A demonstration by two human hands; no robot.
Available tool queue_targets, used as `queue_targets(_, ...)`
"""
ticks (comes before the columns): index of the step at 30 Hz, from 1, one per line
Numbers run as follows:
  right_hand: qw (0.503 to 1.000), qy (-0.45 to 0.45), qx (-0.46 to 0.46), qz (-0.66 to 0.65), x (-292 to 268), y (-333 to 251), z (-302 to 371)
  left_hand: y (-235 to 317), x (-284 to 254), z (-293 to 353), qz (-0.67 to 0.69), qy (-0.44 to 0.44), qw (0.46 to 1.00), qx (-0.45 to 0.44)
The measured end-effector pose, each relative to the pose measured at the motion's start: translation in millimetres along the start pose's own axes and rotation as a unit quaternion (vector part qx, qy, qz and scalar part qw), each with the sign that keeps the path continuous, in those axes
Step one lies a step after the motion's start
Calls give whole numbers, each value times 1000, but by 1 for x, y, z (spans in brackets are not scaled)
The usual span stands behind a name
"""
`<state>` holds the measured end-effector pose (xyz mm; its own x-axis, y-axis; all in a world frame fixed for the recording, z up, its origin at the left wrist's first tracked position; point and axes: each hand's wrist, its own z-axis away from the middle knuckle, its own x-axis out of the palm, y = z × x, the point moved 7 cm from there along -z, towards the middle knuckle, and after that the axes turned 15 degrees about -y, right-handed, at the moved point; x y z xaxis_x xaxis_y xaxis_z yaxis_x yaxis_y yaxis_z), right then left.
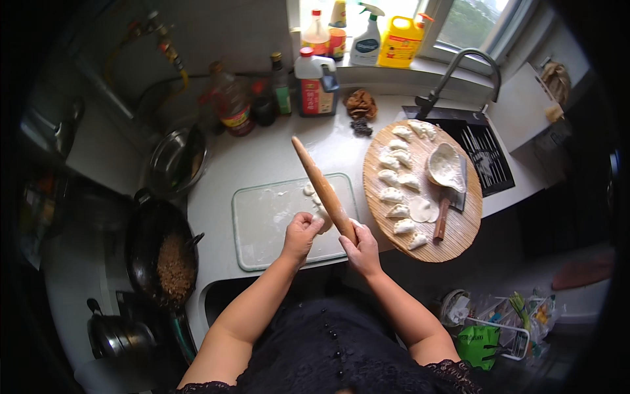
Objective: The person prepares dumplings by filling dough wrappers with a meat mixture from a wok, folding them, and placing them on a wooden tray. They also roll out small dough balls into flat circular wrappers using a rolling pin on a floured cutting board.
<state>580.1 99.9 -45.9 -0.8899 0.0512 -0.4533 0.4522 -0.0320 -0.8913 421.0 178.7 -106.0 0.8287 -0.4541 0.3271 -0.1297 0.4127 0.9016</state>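
My right hand (362, 251) is wrapped round the lower end of a tapered wooden rolling pin (320, 184), which slants up to the left over the board. With thumb and fingers pinched, my left hand (302, 235) holds the edge of a pale dough wrapper (323, 221), partly hidden by the rolling pin. Small dough pieces (308, 189) lie just beyond it. Beneath both hands is a flour-dusted, green-rimmed cutting board (259, 226). To the right, a round wooden board (459, 246) carries several folded dumplings (392, 194) and flat wrappers (423, 210).
The round board also bears a floury bowl (446, 167) and a wooden-handled cleaver (442, 220), overhanging the sink (492, 157). At left stand a wok of brown filling (176, 266) and a metal bowl (177, 161). Bottles, among them a white-and-red jug (317, 88), line the back.
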Motion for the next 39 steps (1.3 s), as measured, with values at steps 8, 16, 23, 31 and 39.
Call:
queue_targets(8,980,178,71,-60,-161,0,32,45,174,-47,155,-221,957,-106)
queue_targets(16,953,255,107,-120,-225,39,57,14,266,-138,-168,-260,949,-55)
queue_targets(23,959,264,68,-82,-230,38,45,29,258,-165,-403,-167,898,66)
queue_targets(31,959,269,37,-81,-230,25,23,-13,256,-189,-106,-144,984,8)
queue_targets(39,965,256,46,-39,-206,13,21,70,205,-139,36,-138,979,144)
